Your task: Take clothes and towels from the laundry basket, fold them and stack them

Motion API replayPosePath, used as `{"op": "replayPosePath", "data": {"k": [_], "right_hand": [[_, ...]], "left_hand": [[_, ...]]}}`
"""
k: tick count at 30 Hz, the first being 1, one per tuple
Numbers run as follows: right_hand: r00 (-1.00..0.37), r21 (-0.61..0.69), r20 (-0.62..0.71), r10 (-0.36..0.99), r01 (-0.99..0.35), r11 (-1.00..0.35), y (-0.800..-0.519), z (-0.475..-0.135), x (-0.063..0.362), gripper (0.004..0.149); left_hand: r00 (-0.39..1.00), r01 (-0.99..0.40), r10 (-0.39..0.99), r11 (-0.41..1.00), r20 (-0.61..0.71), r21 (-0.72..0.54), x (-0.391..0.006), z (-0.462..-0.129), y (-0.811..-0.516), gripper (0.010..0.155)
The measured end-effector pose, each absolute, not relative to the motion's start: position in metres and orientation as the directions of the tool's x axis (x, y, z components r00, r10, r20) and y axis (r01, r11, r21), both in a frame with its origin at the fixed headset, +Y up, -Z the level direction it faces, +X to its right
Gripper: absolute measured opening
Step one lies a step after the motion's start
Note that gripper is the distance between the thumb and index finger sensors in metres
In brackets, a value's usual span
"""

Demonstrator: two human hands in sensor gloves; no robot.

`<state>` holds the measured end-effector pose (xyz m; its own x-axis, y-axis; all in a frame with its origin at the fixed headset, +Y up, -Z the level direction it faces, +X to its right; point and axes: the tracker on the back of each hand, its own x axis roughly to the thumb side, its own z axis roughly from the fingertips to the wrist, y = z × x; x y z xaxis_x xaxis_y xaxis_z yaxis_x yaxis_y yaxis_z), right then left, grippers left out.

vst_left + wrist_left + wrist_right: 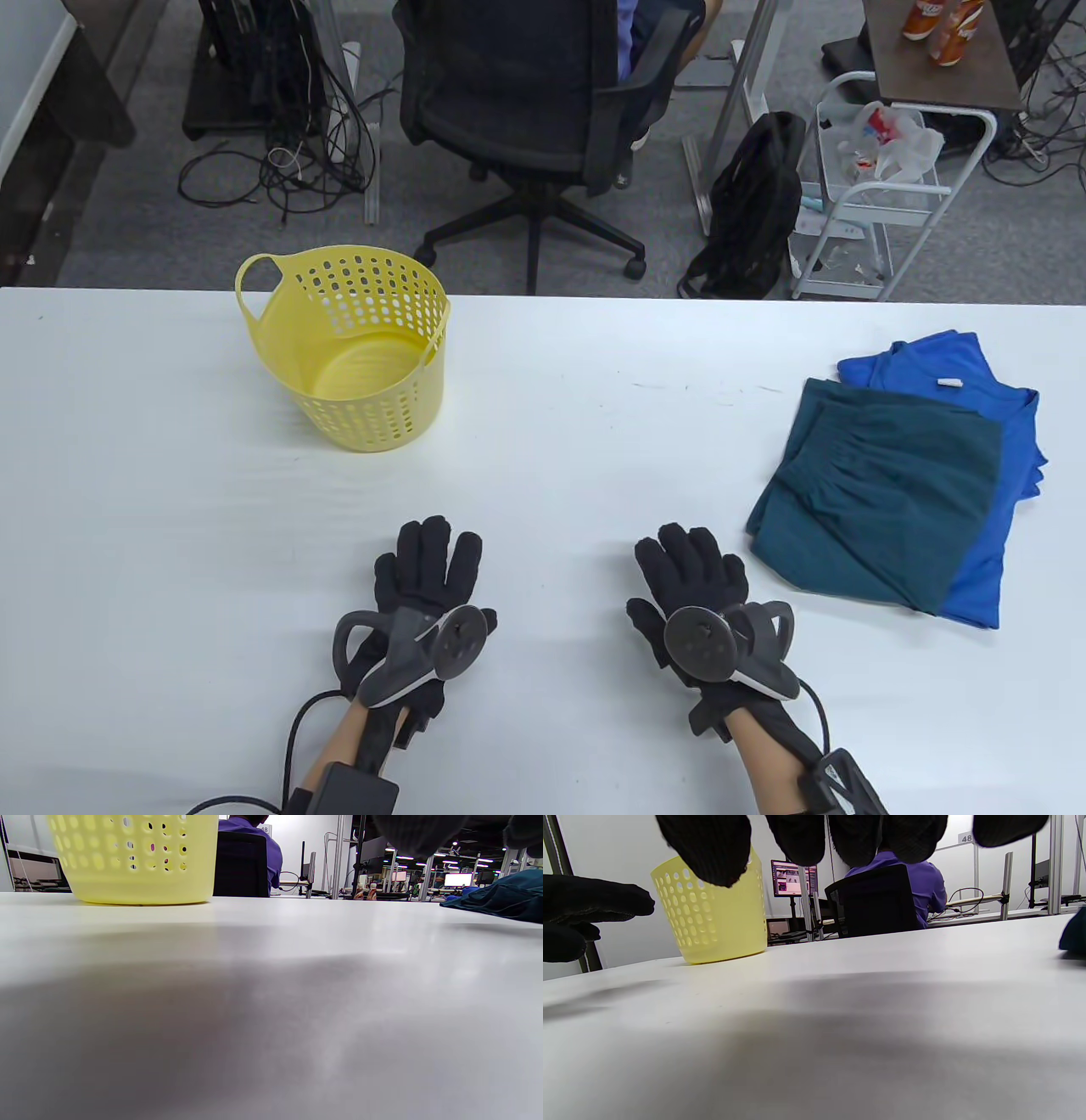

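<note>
The white table [594, 441] spreads wide before me, bare between my hands and its far edge. One yellow laundry basket [352, 356] stands far left, nothing visible inside. Two folded garments sit stacked at the right: a teal piece [882, 509] atop a blue shirt [1001, 475], just right of my right hand [691, 586]. My left hand [428, 577] lies beside it; both are flat, fingers spread, holding nothing.

Left hand [428, 577] and right hand [691, 573] side by side near the bottom edge, palms down, fingers extended forward and held close together, gripping nothing. Tracker strapped to each back. Right fingertips [706, 853] hanging slightly above the surface.
</note>
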<state>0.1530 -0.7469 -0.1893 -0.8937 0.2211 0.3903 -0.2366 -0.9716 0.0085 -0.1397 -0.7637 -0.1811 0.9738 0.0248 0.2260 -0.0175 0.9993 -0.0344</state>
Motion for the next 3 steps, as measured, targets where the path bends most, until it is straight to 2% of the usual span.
{"op": "replayPosePath", "data": {"k": [3], "right_hand": [[-0.892, 0.03, 0.394, 0.222, -0.228, -0.973, -0.7485, -0.1897, 0.1513, 0.069]], "left_hand": [[0.975, -0.023, 0.03, 0.999, 0.22, -0.034, -0.1416, -0.1818, -0.7634, 0.095]]}}
